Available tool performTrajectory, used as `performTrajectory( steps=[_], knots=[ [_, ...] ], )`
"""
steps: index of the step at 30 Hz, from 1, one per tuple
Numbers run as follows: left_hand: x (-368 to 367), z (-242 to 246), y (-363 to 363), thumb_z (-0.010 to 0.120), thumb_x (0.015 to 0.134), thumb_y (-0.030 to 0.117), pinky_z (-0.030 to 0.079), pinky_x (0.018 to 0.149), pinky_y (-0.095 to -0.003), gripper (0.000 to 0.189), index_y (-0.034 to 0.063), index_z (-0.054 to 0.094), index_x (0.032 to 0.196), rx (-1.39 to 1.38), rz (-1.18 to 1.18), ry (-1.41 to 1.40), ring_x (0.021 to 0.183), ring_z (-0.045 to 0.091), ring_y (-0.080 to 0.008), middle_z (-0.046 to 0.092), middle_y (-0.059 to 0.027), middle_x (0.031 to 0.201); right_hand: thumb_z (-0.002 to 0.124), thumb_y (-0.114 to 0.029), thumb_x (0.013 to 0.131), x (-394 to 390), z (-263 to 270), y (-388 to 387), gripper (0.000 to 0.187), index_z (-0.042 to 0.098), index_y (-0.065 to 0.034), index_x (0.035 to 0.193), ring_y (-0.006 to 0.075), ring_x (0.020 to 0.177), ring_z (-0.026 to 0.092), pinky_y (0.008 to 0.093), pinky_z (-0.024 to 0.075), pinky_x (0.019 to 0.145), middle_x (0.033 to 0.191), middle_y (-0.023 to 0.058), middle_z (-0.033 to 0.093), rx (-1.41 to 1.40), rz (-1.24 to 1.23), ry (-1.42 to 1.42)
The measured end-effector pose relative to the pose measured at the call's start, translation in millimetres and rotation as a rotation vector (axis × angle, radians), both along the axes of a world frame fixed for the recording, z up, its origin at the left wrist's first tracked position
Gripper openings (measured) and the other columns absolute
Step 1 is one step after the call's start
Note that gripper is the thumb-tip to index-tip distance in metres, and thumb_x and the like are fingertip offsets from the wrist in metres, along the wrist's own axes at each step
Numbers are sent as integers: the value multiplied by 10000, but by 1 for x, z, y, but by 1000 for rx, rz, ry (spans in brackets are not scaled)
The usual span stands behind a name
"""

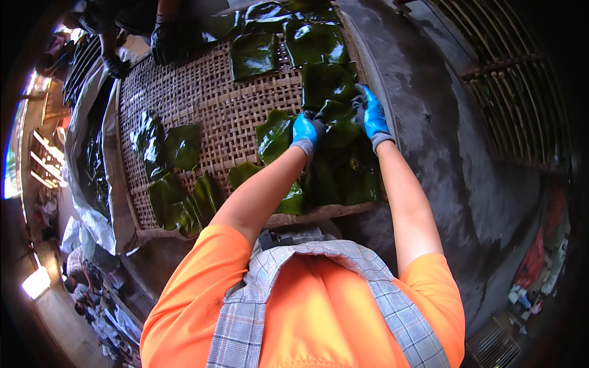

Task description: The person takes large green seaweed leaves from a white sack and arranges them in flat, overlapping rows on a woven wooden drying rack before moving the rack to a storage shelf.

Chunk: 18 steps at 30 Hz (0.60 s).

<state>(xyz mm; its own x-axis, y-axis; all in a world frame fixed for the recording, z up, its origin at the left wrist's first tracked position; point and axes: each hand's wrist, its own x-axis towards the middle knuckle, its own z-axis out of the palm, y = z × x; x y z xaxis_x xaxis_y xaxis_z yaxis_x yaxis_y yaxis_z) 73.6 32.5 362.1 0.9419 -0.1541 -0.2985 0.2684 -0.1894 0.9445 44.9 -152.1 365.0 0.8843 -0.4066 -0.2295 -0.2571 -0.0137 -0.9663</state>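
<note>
Glossy, wet dark green sheets lie on a woven bamboo tray [211, 101] before me. Both my hands wear blue-coated gloves with grey cuffs. My left hand [308, 129] has its fingers curled at the left edge of a green sheet [339, 124] near the tray's right side. At that sheet's upper right, my right hand [370, 110] touches the rim side; its fingertips are partly hidden, so its grip is unclear. Another flat sheet [324, 83] lies just above. A crumpled sheet [274, 135] is left of my left hand, and folded sheets [172, 202] lie at the tray's lower left.
A co-worker's dark-gloved hands [162, 43] are at the tray's upper left edge. Pale plastic sheeting [87, 202] with dark glossy material stands left of the tray. Wet grey concrete [441, 138] lies to the right, with a slatted rack [515, 83] beyond. Several people sit far lower left.
</note>
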Motion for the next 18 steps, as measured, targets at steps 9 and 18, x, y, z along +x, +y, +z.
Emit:
performTrajectory(
  steps=[9,18],
  knots=[
    [-9,7,22,507,877,119,476,705,-299,169,-1,552,988,9,-41,-114,772,578,-197,614,-113,851,603,52,799,-28,20,51,458,463,51,1235,209,1041,552,307,426,911,1169,149,563,-524,-290,-325],
    [-80,96,287,532,930,245,444,571,-199,322,54,521,1189,-583,318,207,713,562,-67,635,-42,963,560,-51,893,-12,77,220,246,575,13,1130,122,894,580,258,470,822,1023,65,631,-244,-43,-318]
  ],
)
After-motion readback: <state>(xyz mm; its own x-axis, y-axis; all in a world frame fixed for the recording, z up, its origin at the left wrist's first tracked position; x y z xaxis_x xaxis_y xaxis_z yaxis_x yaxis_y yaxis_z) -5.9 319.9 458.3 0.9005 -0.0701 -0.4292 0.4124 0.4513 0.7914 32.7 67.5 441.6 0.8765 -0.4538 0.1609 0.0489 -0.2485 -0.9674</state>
